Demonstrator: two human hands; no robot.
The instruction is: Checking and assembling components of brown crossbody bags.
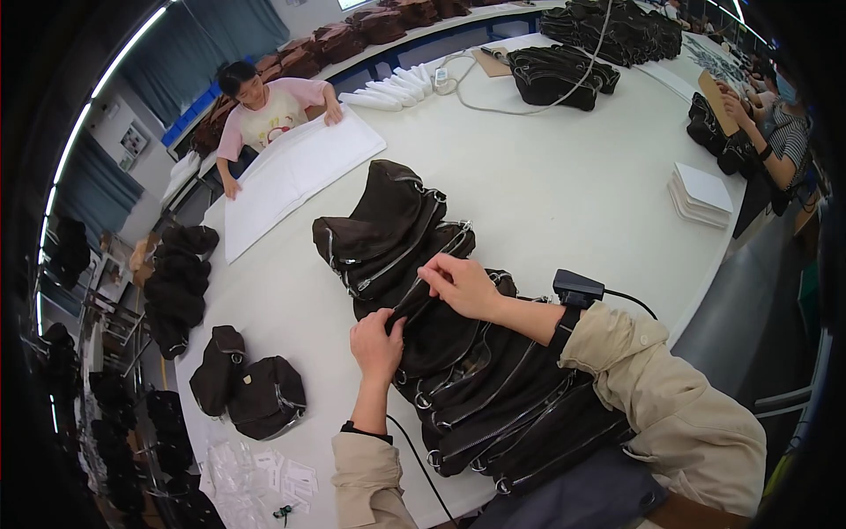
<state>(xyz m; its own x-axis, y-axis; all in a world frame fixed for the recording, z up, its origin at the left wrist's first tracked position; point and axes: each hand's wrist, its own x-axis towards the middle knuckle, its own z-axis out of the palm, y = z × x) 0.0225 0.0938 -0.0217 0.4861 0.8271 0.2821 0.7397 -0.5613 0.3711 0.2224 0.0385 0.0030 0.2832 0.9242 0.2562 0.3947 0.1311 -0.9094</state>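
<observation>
A row of dark brown bags (458,361) with silver zippers and metal rings lies overlapped on the white table in front of me. My left hand (379,344) is closed on the edge of one bag (388,295) near the left end of its zipper (407,293). Further up that zipper, the fingers of my right hand (463,286) pinch together; the small part between them is hidden. Behind my hands, another dark bag (379,207) with its flap raised rests at the far end of the row.
Two small dark bags (264,397) sit at left, above clear plastic and paper tags (282,476). Across the table, a person (273,115) handles a white sheet (304,167). White boards (701,194) are stacked at right. A black cable (419,450) crosses the near table.
</observation>
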